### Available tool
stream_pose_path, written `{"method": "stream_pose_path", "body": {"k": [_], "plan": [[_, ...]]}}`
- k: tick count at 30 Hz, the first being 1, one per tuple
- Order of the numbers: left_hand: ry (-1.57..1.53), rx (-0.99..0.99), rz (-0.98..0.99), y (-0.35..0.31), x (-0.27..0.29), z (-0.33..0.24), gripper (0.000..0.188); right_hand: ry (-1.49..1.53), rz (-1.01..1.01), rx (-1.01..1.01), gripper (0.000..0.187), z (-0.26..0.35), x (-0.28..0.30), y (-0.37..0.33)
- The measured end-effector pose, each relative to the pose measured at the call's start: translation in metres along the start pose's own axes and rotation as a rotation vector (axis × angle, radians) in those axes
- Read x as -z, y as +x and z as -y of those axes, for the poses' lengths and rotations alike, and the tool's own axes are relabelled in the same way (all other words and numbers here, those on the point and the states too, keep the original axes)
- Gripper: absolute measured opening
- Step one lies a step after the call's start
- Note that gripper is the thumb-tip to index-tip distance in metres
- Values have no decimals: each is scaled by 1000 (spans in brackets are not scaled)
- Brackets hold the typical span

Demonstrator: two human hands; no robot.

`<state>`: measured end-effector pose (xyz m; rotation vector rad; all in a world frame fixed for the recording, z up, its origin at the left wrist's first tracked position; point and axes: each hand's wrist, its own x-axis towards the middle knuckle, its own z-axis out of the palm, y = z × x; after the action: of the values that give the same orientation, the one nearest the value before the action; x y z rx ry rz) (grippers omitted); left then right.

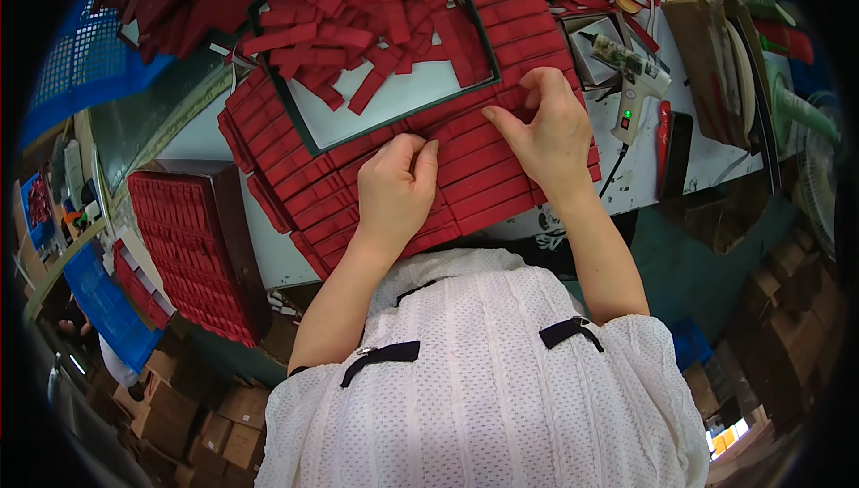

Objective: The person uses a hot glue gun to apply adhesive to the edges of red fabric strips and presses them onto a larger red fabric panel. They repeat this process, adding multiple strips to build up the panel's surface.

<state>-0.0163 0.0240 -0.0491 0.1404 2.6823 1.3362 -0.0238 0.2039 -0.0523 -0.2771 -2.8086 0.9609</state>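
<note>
Rows of red, flat, strip-like pieces point(488, 170) lie packed side by side on the table in front of me. My left hand point(394, 188) rests on these rows with its fingers curled and the thumb pressed against the index finger. Whatever sits in that pinch is hidden. Over the same rows, to the right, my right hand point(553, 135) has its thumb stretched away from its bent fingers, and nothing shows between them. Just beyond both hands, a dark-rimmed tray point(315, 135) with a white bottom holds a loose heap of red strips point(376, 18).
A glue gun point(631, 94) with a green light lies on the right, its cord trailing forward. Beside it are a red-handled tool point(663, 144) and a cardboard box point(711, 67). To the left stands a block of stacked red rows point(183, 246). Cardboard cartons point(170, 412) fill the floor behind.
</note>
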Motion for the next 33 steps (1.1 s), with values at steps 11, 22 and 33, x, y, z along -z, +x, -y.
{"method": "stream_pose_path", "body": {"k": [11, 22, 33], "plan": [[270, -58, -1, 7, -5, 2, 13, -7, -12, -27, 45, 1, 0, -1], [689, -530, 330, 16, 6, 5, 65, 391, -15, 252, 11, 26, 14, 45], [446, -568, 264, 5, 21, 22, 51, -176, 19, 378, 18, 61, -43, 102]]}}
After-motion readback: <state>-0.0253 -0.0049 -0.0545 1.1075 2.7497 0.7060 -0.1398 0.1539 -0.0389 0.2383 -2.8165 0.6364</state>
